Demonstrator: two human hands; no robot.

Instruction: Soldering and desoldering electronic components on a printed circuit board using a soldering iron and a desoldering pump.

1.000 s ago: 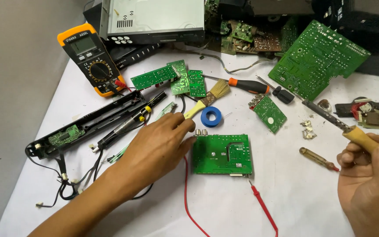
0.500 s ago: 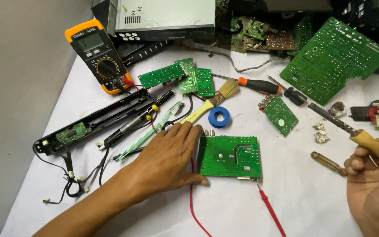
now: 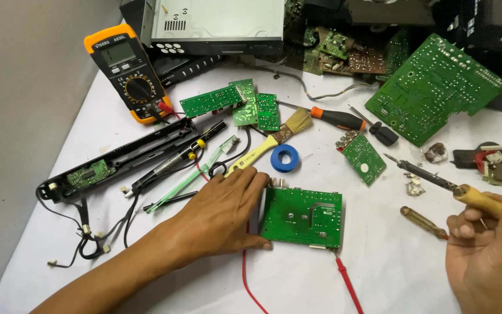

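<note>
Circuit board (image 3: pixel 302 217) centre; tape roll (image 3: pixel 285 158) behind it; multimeter (image 3: pixel 128 72) far left-rear; soldering iron (image 3: pixel 448 185) right.

A white-covered table (image 3: pixel 413 273) carries scattered electronics: a yellow multimeter (image 3: pixel 126 72) at the far left, a long black panel (image 3: pixel 117 166) with wires, a blue tape roll (image 3: pixel 285 158), a paintbrush (image 3: pixel 271 141), an orange-handled screwdriver (image 3: pixel 332 118), and several green circuit boards, the nearest one (image 3: pixel 303 217) lying flat mid-table.

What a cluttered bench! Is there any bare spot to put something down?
Yes: bare cloth between the green board and the right hand, and beside the multimeter. The top edge is crowded.
</note>
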